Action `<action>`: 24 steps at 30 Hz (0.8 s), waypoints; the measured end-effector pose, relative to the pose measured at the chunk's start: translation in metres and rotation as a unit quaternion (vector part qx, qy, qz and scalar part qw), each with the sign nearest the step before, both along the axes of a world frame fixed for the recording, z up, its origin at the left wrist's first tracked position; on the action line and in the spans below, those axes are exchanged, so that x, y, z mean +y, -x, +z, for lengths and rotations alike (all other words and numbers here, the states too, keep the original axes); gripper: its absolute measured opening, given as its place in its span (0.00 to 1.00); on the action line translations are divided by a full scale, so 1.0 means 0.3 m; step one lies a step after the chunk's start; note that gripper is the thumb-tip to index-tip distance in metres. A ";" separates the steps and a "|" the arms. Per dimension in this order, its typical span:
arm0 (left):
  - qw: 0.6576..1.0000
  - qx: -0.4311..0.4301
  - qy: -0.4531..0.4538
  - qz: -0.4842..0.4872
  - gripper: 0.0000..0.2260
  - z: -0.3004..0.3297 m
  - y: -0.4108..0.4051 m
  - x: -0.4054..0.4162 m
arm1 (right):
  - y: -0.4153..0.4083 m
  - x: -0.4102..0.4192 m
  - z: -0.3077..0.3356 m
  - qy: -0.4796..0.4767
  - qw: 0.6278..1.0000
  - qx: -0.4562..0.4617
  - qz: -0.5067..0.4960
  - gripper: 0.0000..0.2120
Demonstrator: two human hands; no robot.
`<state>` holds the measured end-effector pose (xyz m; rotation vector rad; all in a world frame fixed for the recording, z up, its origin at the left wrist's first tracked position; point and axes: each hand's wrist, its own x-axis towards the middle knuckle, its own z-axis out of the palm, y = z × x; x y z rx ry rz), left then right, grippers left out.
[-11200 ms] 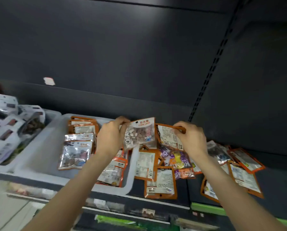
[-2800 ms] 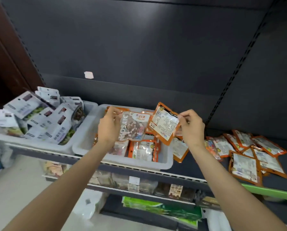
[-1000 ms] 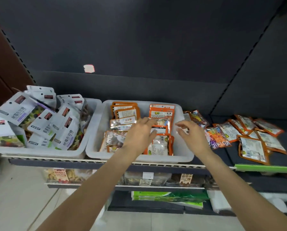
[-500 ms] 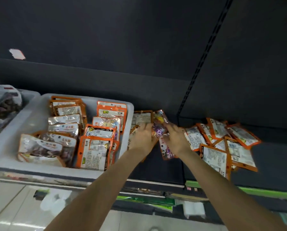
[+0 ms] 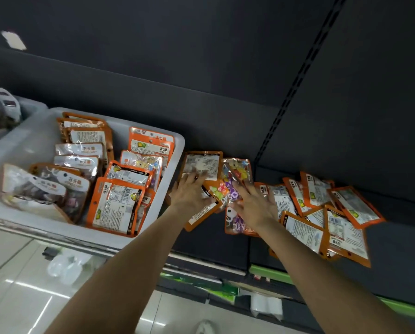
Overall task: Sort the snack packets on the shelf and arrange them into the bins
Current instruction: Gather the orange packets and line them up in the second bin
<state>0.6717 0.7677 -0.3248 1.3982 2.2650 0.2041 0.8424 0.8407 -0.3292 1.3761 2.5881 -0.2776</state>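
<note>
Packets (image 5: 305, 208) lie loose on shelf (image 5: 394, 242) beside bin (image 5: 175, 169). Left hand (image 5: 192, 196) and right hand (image 5: 254, 206) rest flat on them, fingers straight, gripping nothing. Packets look light, floppy, slick; pinch at sealed edge.

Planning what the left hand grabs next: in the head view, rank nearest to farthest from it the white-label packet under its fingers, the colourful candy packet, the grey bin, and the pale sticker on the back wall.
1. white-label packet, under the left hand
2. colourful candy packet, just right
3. grey bin, left
4. pale sticker, far upper left
</note>
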 end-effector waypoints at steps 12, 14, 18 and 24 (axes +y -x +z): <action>0.996 -0.058 -0.054 -0.042 0.34 0.030 -0.050 -0.025 | 0.070 0.009 0.086 -0.028 0.991 0.114 -0.063 0.28; 0.999 -0.025 -0.040 -0.026 0.32 0.044 -0.040 -0.028 | 0.108 -0.007 0.076 -0.020 0.990 0.096 -0.106 0.34; 0.998 -0.030 -0.058 0.026 0.25 0.043 -0.029 -0.039 | 0.124 -0.019 0.058 0.017 0.974 0.154 -0.163 0.23; 0.978 -0.132 -0.159 0.001 0.12 0.097 -0.037 -0.032 | 0.063 0.012 0.110 0.112 0.907 0.355 -0.199 0.05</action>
